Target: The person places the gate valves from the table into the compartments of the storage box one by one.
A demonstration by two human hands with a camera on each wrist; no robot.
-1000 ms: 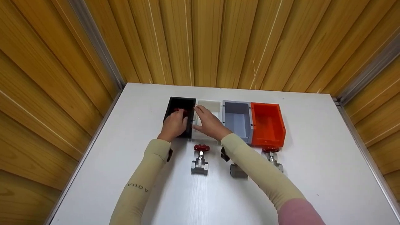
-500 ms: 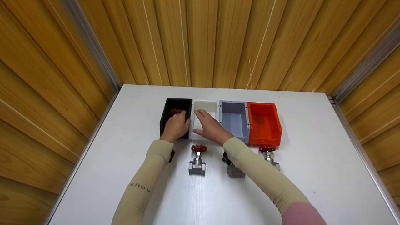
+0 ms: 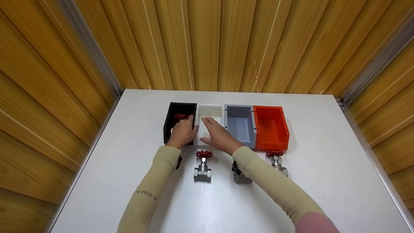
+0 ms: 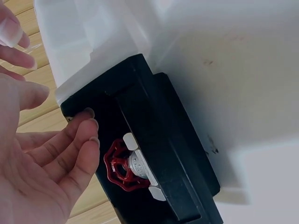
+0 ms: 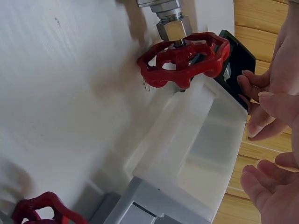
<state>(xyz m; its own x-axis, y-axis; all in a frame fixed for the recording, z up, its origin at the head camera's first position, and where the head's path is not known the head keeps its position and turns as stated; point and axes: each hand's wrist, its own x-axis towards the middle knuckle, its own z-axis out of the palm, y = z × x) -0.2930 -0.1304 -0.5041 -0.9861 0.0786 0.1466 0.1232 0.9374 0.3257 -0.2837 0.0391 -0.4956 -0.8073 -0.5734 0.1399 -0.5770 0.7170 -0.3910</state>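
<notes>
My left hand [image 3: 183, 131] is over the black bin [image 4: 168, 144], its fingers loosely bent and the thumb apart from them. In the left wrist view its fingertips are at the bin's inner edge, beside a valve [image 4: 126, 165] with a red handwheel that lies in the bin. A gap shows between those fingers and the handwheel. My right hand [image 3: 221, 136] hovers over the white bin [image 3: 211, 111] with fingers extended and thumb spread, holding nothing. On the table in front of the bins stands another red-wheeled valve [image 3: 202, 171].
A grey bin [image 3: 241, 126] and an orange bin [image 3: 271, 126] continue the row to the right. Two more valves are in front of them: one metal body [image 3: 242, 178] partly under my right forearm, and one red-wheeled valve [image 3: 277, 163]. Wood-look panels [image 3: 207, 45] wall the white table [image 3: 110, 161].
My left hand has drawn back slightly from the valve in the black bin, so more of its red handwheel shows. My right hand has come slightly nearer. The head view has shifted a little.
</notes>
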